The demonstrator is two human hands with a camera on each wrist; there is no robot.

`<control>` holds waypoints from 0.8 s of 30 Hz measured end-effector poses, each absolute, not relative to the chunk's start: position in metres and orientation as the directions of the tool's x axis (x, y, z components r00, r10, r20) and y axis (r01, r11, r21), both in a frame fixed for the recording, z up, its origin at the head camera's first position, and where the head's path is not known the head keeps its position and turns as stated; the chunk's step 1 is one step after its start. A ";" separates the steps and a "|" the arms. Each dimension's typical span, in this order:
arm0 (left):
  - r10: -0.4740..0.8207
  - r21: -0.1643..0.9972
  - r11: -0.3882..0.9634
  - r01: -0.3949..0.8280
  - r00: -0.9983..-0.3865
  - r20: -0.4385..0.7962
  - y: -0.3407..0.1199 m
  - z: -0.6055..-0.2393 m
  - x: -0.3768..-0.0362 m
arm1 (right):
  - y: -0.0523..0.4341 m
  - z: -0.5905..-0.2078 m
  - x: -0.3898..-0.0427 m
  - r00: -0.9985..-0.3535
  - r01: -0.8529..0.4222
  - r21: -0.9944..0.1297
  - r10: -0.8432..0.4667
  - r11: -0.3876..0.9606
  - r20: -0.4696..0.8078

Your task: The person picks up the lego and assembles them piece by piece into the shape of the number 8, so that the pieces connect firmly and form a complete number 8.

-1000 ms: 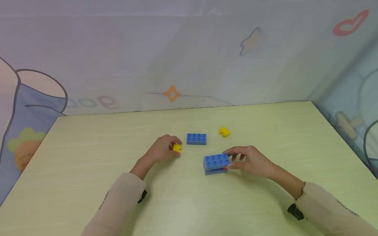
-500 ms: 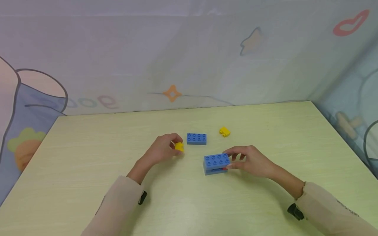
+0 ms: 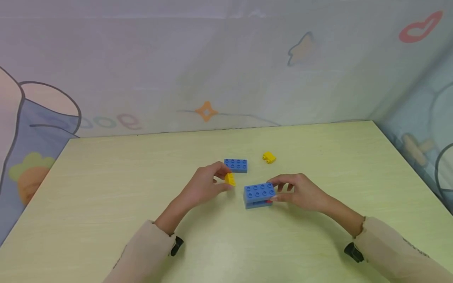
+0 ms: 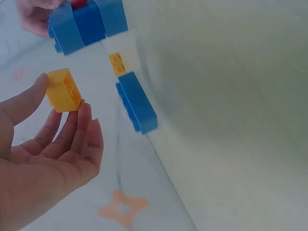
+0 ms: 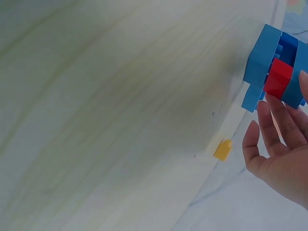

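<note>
The small yellow brick (image 3: 230,179) sits pinched between the thumb and fingertips of the left hand (image 3: 205,186), lifted off the table, hollow underside showing at the wrist camera. The blue stack (image 3: 259,195), two studded plates with a red piece between, stands on the table, gripped at its end by the right hand (image 3: 301,192)

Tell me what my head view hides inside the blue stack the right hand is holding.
Observer: The right wrist view shows a red brick sandwiched in the blue stack.
Operator: Report the left hand's grip.
Observer: The left hand pinches the yellow brick between thumb and fingertips; its hollow underside faces the wrist camera.
Operator: Confirm that brick is clear of the stack.
Observer: Left wrist view shows open space between them.
</note>
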State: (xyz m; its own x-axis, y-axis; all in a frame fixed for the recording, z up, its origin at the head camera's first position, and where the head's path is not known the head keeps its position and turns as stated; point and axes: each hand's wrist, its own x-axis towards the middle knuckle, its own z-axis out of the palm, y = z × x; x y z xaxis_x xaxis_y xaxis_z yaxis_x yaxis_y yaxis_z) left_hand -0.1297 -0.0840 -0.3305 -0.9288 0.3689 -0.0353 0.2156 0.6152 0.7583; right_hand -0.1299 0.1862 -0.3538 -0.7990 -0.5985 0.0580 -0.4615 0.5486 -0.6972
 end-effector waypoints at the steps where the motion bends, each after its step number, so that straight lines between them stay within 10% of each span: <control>1: 0.375 0.762 0.608 0.222 -0.927 -0.029 -0.081 -0.329 -0.128 | 0.186 -0.354 -0.130 -0.799 -0.462 -0.696 -0.599 0.549 0.058; 24: 0.420 0.817 0.509 0.273 -0.906 0.041 -0.054 -0.335 -0.107 | 0.183 -0.352 -0.128 -0.812 -0.440 -0.703 -0.582 0.558 0.047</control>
State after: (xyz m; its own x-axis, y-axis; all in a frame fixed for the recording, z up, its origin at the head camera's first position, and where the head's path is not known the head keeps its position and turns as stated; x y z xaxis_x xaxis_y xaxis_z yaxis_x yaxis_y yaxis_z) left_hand -0.1065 -0.0541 -0.3352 -0.9064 0.4204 0.0408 0.2727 0.5086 0.8167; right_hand -0.1284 0.1831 -0.3518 -0.8122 -0.5815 0.0469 -0.4403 0.5581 -0.7033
